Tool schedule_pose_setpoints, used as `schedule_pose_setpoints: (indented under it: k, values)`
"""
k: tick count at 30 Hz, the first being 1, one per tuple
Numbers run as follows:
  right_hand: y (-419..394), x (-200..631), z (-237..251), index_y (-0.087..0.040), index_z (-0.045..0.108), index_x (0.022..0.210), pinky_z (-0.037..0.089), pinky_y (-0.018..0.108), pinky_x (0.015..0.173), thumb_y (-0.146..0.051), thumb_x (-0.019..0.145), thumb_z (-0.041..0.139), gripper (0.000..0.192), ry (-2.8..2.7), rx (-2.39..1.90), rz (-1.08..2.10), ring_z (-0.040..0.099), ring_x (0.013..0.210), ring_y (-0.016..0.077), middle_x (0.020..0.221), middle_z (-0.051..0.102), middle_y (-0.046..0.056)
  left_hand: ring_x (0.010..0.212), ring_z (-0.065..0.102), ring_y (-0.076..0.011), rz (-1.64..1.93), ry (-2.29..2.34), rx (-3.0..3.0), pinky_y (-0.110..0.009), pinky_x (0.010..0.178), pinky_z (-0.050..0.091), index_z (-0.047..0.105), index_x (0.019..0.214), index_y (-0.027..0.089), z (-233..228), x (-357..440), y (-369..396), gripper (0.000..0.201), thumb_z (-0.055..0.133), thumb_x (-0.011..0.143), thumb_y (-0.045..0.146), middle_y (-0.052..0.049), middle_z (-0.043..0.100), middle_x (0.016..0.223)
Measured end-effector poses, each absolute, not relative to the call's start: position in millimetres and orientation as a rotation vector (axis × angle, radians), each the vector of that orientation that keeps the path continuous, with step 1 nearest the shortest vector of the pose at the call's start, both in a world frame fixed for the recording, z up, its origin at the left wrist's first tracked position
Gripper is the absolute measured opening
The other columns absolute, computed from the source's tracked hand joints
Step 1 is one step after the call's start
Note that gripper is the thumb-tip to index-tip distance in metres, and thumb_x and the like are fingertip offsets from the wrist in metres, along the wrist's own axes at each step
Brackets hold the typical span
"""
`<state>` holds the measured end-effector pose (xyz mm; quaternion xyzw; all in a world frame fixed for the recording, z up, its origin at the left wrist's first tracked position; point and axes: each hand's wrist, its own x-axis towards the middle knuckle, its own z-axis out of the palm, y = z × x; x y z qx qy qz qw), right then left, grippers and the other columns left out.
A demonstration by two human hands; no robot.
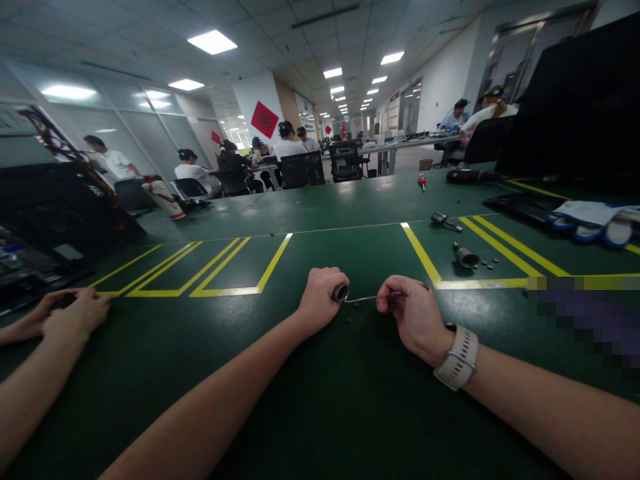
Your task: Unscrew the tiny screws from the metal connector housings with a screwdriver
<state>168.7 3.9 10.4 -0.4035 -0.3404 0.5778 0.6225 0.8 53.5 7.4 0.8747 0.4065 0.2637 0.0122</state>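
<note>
My left hand [320,303] is wrapped round a dark metal cylindrical part [341,293], whose round open mouth faces right. My right hand [413,317], with a pale watch strap on the wrist, pinches a slim tool with a thin metal shaft [363,299] and a dark purplish handle; its exact kind cannot be told. The shaft's end reaches the lower edge of the cylinder's mouth; whether it goes inside is unclear. Just below lie small dark rings or nuts [349,321] on the green table [320,413].
At right, within yellow tape, lie a bell-shaped metal part [466,256], several small nuts [490,267] and another metal fitting [446,221]. Farther off are a red screwdriver [423,182], a dark power tool [473,175] and white-blue gloves [595,223]. Another person's hands [75,317] work at left.
</note>
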Motion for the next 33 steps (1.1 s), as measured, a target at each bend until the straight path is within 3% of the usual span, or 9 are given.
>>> schedule_pose_setpoints:
  k: [10,18,25,29,33]
  values:
    - [2.6,169.3,10.3,-0.017,0.054,0.047,0.033,0.026,0.049,-0.021,0.067,0.047,0.022,-1.005,-1.089,1.192,0.045,0.047,0.0112,0.045,0.048,-0.002,0.070,0.053,-0.0157,0.843,1.448,2.672,-0.030,0.068,0.034,0.055,0.070,0.016,7.4,0.3,53.4,0.011,0.052,0.070,0.005,-0.001,0.058,0.071]
    - [2.9,166.4,12.8,-0.017,0.053,0.047,0.032,0.026,0.048,-0.021,0.064,0.048,0.019,-1.013,-1.154,1.164,0.045,0.046,0.0112,0.043,0.047,-0.002,0.065,0.053,-0.0133,0.955,1.321,2.623,-0.028,0.066,0.036,0.054,0.068,0.016,4.6,0.9,55.4,0.010,0.058,0.075,0.020,0.001,0.058,0.068]
    - [4.3,169.1,7.1,-0.018,0.054,0.049,0.033,0.027,0.049,-0.024,0.067,0.048,0.020,-0.949,-1.084,1.133,0.045,0.048,0.0119,0.046,0.049,-0.002,0.067,0.054,-0.0136,0.898,1.356,2.585,-0.028,0.067,0.038,0.056,0.071,0.017,3.2,0.9,56.0,0.005,0.058,0.075,0.020,0.001,0.059,0.070]
    - [5.6,169.5,5.9,-0.017,0.056,0.059,0.037,0.028,0.054,-0.027,0.070,0.051,0.016,-0.927,-1.087,1.133,0.049,0.056,0.0134,0.056,0.053,-0.002,0.062,0.052,-0.0126,0.888,1.484,2.423,-0.025,0.059,0.038,0.056,0.071,0.017,3.5,1.6,57.4,0.007,0.061,0.073,0.022,0.002,0.058,0.068]
    - [3.6,167.0,9.5,-0.016,0.061,0.077,0.042,0.031,0.066,-0.032,0.074,0.057,0.017,-1.084,-1.178,1.140,0.055,0.076,0.0177,0.077,0.061,0.003,0.062,0.051,-0.0125,0.926,1.596,2.329,-0.024,0.057,0.038,0.056,0.073,0.017,3.9,1.6,57.5,0.009,0.062,0.072,0.024,0.002,0.057,0.068]
